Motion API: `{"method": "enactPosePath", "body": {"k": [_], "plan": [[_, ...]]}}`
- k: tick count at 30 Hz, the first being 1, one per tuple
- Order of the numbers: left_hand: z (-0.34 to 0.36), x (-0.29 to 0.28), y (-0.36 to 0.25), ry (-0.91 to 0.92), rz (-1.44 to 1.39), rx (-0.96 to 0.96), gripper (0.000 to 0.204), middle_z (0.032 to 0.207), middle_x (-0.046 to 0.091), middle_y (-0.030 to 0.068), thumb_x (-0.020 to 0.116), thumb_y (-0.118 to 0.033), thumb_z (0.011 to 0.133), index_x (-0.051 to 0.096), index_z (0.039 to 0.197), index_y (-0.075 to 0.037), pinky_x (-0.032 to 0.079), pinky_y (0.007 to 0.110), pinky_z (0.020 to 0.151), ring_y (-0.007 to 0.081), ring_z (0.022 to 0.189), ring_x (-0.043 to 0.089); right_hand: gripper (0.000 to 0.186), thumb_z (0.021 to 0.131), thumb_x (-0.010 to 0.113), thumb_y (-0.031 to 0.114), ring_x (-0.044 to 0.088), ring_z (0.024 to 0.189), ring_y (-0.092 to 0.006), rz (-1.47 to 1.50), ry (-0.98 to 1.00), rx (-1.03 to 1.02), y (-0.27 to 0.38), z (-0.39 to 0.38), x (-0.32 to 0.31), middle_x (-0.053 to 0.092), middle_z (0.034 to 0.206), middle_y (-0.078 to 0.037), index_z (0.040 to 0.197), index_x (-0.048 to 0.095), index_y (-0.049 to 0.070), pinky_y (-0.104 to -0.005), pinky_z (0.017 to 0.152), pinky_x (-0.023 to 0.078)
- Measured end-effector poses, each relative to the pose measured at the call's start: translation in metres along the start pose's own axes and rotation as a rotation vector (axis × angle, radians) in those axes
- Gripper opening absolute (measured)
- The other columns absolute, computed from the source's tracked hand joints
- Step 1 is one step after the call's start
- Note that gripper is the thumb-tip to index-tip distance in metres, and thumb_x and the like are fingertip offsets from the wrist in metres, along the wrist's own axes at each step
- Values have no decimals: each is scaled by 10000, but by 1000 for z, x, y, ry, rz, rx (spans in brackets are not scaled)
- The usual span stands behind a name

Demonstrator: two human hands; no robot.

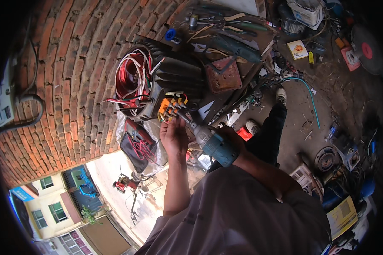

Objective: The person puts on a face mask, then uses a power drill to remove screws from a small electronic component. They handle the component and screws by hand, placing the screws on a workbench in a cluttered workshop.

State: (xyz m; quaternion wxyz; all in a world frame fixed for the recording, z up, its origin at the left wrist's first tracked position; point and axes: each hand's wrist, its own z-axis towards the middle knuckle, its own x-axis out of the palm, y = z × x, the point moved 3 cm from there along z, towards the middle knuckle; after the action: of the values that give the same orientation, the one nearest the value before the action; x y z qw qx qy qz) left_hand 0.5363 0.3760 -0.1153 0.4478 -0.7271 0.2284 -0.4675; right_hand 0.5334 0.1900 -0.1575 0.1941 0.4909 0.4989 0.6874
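The fingers of the left hand point(175, 136) are bent up at the near edge of the orange terminal block point(164, 106); whether they pinch a wire there cannot be told. Just right of those fingertips is the tip of a teal-and-grey power tool point(224, 149), its body gripped by the right hand point(230, 137), whose fingers are mostly hidden behind it. Beyond the left fingers stands the finned motor housing point(178, 70). Whether the tip touches a terminal is too small to tell.
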Motion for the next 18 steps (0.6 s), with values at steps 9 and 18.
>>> {"method": "enactPosePath", "body": {"k": [9,18], "plan": [[-2,13,-1,-69,30,-7,97,1023,682,91,550,-23,942,604,1020,-5,554,336,874,177,932,671,363,802,706,231,662,891,-254,262,17,210,-15,-8,3,664,957,-123,1126,638,82,-346,785,519],[-2,6,-4,-11,-32,-66,85,1013,677,123,545,-4,938,597,1003,13,567,316,851,196,941,670,350,799,685,236,666,796,-269,-111,45,-71,-4,0,-13,665,860,-119,1106,635,75,-379,691,515]]}}
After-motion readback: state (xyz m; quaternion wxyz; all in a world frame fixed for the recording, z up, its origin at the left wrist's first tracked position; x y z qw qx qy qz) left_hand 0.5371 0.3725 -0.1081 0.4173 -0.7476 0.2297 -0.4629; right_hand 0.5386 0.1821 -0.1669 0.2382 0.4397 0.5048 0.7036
